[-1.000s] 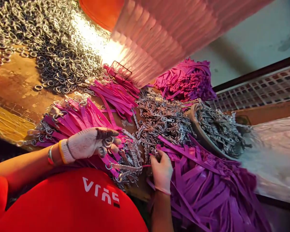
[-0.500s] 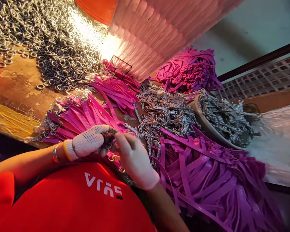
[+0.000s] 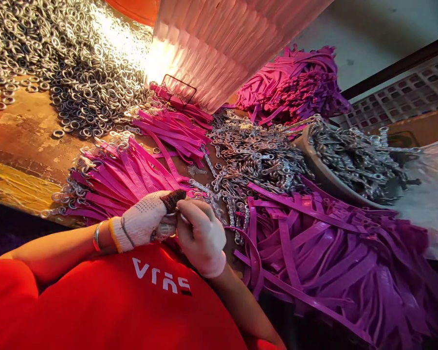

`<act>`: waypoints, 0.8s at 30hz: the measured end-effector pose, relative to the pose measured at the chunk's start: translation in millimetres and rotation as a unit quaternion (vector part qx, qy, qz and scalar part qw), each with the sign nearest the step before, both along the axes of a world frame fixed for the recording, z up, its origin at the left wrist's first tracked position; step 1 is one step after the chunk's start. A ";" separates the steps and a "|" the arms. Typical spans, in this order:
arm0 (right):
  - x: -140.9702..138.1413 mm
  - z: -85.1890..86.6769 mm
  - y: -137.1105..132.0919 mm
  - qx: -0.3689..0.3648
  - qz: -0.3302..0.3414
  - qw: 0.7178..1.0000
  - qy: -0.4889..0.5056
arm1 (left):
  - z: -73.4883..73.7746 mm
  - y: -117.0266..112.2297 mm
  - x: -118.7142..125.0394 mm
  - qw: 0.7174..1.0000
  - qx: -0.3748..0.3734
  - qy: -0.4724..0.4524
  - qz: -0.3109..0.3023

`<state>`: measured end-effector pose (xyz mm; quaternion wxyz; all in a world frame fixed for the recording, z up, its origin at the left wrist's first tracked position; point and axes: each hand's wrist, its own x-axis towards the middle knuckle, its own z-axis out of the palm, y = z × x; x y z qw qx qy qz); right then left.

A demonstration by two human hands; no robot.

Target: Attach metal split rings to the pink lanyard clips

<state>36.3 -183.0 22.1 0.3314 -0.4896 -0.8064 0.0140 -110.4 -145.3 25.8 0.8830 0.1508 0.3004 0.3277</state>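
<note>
My left hand (image 3: 146, 221), in a white dotted knit glove with a dark fingertip, is closed around metal rings close to my chest. Pressed against it, my right hand (image 3: 200, 236) in a thin pale glove pinches something small that I cannot make out. A purple strap (image 3: 253, 253) loops out to the right of my right hand. Behind both hands lies a bundle of pink straps with chains (image 3: 120, 172) on the worn table (image 3: 25, 141).
A large heap of loose metal rings (image 3: 69, 58) covers the far left. Chains with snap hooks (image 3: 255, 155) lie in the middle, more in a bowl (image 3: 321, 170) at right. Purple straps (image 3: 332, 253) pile up at right. A pink pleated lamp shade (image 3: 226, 43) hangs above.
My right hand left the purple straps and chains at right and came to my left hand; both hands drew in toward my chest and closed together.
</note>
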 end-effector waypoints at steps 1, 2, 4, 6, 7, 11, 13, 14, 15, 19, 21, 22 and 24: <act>-0.8 -1.7 -1.8 -0.001 -0.021 0.999 0.031 | 0.0 1.1 -0.2 1.000 0.000 -0.006 0.014; -1.1 -2.2 -3.1 0.005 -0.039 0.998 0.057 | 0.5 2.4 -1.5 1.000 0.008 -0.005 0.024; -0.6 0.8 -3.9 0.014 -0.075 0.993 0.096 | 2.7 4.6 -7.0 0.997 0.055 0.021 0.041; 0.6 7.8 -2.8 -0.003 -0.107 0.985 0.135 | 5.8 4.9 -14.5 0.991 0.112 0.062 0.036; 1.1 12.0 -2.0 -0.023 -0.118 0.981 0.155 | 7.5 4.2 -18.2 0.987 0.136 0.085 0.020; 1.2 22.5 -1.4 -0.114 -0.110 0.966 0.203 | 12.9 0.2 -28.2 0.959 0.224 0.162 -0.057; 0.5 21.3 -2.0 -0.137 -0.091 0.965 0.206 | 14.7 -0.3 -29.5 0.934 0.284 0.206 -0.072; 0.2 19.8 -2.0 -0.144 -0.081 0.965 0.202 | 15.5 0.1 -29.5 0.917 0.317 0.231 -0.072; 0.2 18.1 -1.5 -0.146 -0.070 0.968 0.191 | 16.2 0.9 -29.2 0.898 0.350 0.256 -0.069; 1.9 15.7 5.3 -0.136 -0.013 0.988 0.079 | 19.0 5.9 -26.6 0.882 0.370 0.283 -0.068; 3.0 16.9 9.7 -0.104 -0.023 0.994 -0.005 | 20.7 7.8 -24.8 0.915 0.300 0.257 -0.084; 3.3 17.4 11.5 -0.084 -0.036 0.995 -0.037 | 21.7 8.2 -23.7 0.930 0.263 0.243 -0.087; 3.3 17.4 13.4 -0.070 -0.052 0.995 -0.043 | 24.7 8.8 -21.1 0.950 0.213 0.216 -0.077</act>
